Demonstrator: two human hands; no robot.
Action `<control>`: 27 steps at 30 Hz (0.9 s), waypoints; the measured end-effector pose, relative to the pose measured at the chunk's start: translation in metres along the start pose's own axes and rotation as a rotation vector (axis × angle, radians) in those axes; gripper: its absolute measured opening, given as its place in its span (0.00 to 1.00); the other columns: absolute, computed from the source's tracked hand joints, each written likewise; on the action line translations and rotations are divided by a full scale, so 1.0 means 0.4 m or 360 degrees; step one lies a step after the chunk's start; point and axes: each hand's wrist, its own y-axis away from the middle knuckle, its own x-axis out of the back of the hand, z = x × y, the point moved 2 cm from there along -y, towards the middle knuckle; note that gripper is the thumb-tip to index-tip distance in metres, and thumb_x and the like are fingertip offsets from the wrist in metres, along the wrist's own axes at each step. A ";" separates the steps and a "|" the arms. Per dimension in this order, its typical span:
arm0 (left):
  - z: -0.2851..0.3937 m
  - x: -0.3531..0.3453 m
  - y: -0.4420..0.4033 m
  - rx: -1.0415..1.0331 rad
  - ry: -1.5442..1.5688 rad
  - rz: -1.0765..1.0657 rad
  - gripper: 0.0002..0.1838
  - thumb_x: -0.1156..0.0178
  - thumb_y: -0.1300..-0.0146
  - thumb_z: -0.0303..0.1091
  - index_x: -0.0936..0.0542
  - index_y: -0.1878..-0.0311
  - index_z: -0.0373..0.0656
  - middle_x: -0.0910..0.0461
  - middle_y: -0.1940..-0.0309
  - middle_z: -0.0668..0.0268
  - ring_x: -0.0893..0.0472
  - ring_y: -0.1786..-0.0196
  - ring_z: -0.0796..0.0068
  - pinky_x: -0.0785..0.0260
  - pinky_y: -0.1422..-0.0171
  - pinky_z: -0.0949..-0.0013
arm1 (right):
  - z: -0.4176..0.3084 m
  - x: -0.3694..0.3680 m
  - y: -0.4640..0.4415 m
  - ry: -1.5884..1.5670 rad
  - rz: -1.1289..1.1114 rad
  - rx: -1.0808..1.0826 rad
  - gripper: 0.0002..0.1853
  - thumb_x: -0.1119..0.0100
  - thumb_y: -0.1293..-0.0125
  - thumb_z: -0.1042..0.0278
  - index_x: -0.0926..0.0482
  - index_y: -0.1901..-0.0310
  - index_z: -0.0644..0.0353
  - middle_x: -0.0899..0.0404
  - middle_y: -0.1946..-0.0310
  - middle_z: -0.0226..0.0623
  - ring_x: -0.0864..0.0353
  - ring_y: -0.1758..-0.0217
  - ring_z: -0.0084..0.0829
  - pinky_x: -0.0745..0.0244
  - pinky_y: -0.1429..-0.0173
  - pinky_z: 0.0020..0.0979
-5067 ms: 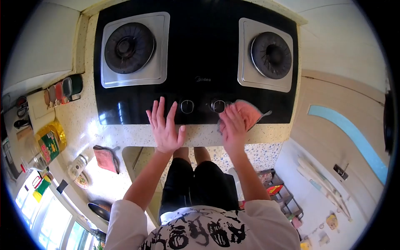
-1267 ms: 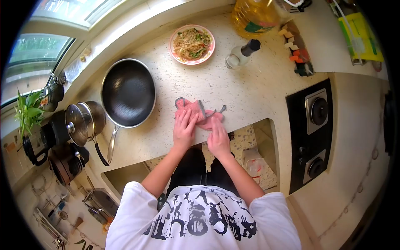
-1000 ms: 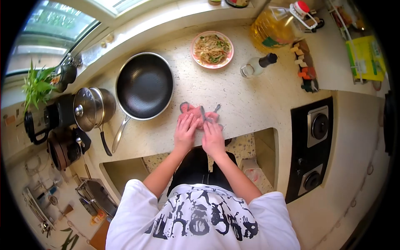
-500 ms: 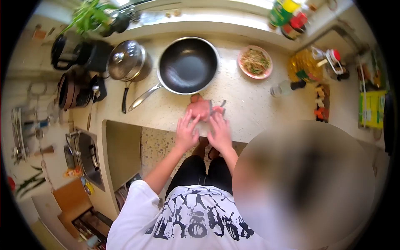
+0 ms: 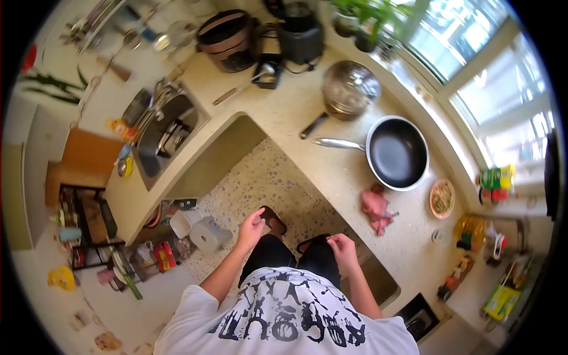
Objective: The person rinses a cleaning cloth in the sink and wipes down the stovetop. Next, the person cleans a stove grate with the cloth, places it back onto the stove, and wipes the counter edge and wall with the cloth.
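Note:
My left hand (image 5: 252, 228) hangs in the air in front of my body, above the floor. It holds nothing, and its fingers are loosely bent and a little apart. Over my right thigh, my right hand (image 5: 344, 248) is loosely closed, with nothing visible in it. A crumpled pink cloth (image 5: 375, 208) with grey edging lies on the counter (image 5: 331, 183), apart from both hands. Just beyond the cloth stands a dark frying pan (image 5: 397, 152) whose metal handle points left. A plate of shredded food (image 5: 442, 199) sits to the right of the cloth.
A lidded pot (image 5: 350, 89) stands behind the pan. At the back are a rice cooker (image 5: 228, 41) and a dark appliance (image 5: 299, 38). The sink (image 5: 171, 133) is on the left. An oil bottle (image 5: 471, 232) stands at right, and a white bin (image 5: 210, 235) is on the floor.
Both hands have left the pink cloth and come back toward my body. The cloth stays on the counter. My view has turned left, bringing the sink and floor into sight.

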 end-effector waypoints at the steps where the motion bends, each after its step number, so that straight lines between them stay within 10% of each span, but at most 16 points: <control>1: -0.008 0.044 0.000 0.0028 0.0125 0.0063 0.23 0.42 0.26 0.26 0.24 0.29 0.51 0.14 0.62 0.70 0.29 0.75 0.87 0.35 0.71 0.79 | -0.025 -0.035 -0.031 0.0022 -0.0053 -0.0005 0.07 0.33 0.30 0.69 0.15 0.60 0.65 0.14 0.67 0.41 0.16 0.65 0.32 0.22 0.58 0.31; 10: -0.145 0.431 -0.019 0.0140 0.0565 0.0331 0.22 0.47 0.25 0.22 0.25 0.30 0.40 0.19 0.36 0.62 0.16 0.46 0.73 0.25 0.40 0.70 | -0.298 -0.446 -0.323 0.0182 -0.0439 0.0071 0.13 0.35 0.26 0.66 0.16 0.64 0.69 0.13 0.71 0.38 0.16 0.66 0.24 0.21 0.58 0.28; 27: -0.201 0.887 -0.165 0.0319 0.1009 0.0917 0.22 0.52 0.24 0.22 0.26 0.29 0.40 0.18 0.41 0.56 0.17 0.43 0.67 0.26 0.34 0.64 | -0.613 -0.948 -0.673 0.0332 -0.0959 0.0225 0.13 0.33 0.29 0.60 0.15 0.55 0.62 0.12 0.67 0.40 0.13 0.65 0.30 0.20 0.57 0.31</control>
